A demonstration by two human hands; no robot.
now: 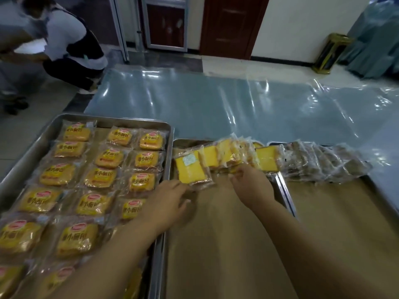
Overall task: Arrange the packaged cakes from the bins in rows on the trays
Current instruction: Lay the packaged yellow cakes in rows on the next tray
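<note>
Pinching right hand [250,184]: fingertips closed on one packet of overlapping yellow cake row [233,153], on paper-lined steel tray [216,234].
Left hand [170,199]: relaxed fingers touching clear-wrapped yellow cake slice [191,169].

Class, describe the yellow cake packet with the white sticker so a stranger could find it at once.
Find the middle tray, lined with brown paper. Along its far edge runs a row of yellow cake packets; take the leftmost packet. It alone shows a white sticker.
</note>
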